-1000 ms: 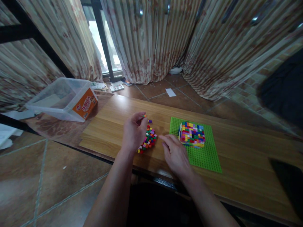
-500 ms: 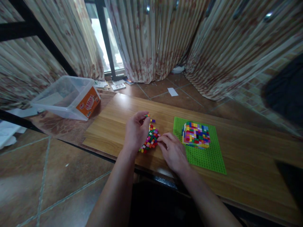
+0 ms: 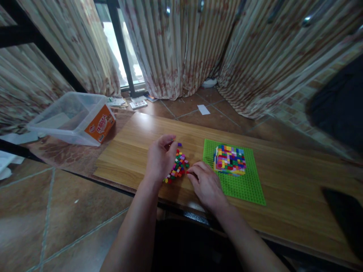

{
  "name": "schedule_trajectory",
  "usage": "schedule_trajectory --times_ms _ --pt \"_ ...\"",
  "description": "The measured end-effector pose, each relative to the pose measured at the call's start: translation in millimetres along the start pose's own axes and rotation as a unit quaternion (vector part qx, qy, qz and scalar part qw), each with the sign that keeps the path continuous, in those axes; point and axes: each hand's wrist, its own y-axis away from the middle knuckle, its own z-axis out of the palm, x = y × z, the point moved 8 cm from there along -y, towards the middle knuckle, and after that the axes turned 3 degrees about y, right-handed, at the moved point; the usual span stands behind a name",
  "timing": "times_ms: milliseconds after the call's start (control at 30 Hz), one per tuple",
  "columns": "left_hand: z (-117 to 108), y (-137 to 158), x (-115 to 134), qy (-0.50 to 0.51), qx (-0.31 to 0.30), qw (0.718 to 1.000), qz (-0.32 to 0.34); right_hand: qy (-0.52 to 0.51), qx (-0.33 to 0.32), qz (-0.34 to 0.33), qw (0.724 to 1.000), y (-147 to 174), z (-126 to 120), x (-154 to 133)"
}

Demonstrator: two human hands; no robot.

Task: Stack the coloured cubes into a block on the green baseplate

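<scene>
A loose pile of small coloured building bricks (image 3: 179,166) lies on the wooden table between my hands. My left hand (image 3: 161,156) is over the pile's left side, its thumb and fingers curled around small bricks that are mostly hidden. Just beyond its fingertips a purple brick (image 3: 179,144) rests on the wood. Right of the pile, my right hand (image 3: 204,183) pinches a small red brick (image 3: 187,172) between thumb and finger. Close by on that side is a green baseplate (image 3: 241,189), carrying a multicoloured block-shaped brick structure (image 3: 229,159).
A clear plastic box (image 3: 68,130) with an orange label stands at the table's left end. A dark flat object (image 3: 342,215) lies at the right. Papers (image 3: 138,104) and a white sheet (image 3: 203,109) are on the tiled floor before the curtains (image 3: 172,53).
The view has shifted slightly, moving the scene left. My right hand has come a little away from the pile with the red brick. Less of the bricks in my left hand shows.
</scene>
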Motion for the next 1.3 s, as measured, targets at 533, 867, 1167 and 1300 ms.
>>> schedule_trajectory --times_ms 533,867,1167,1300 --pt "12 -1 -14 -0.061 -0.034 0.997 0.031 -0.217 0.163 0.153 0.95 42 -86 55" --pt "20 0 -13 -0.135 -0.053 0.987 0.063 -0.081 0.177 0.239 0.951 59 -107 102" --pt "24 0 -9 -0.156 -0.07 0.981 0.089 0.003 0.197 0.179 0.964 50 -107 85" --pt "25 0 -7 -0.171 -0.075 0.979 0.086 -0.012 0.207 0.181 0.961 51 -105 87"
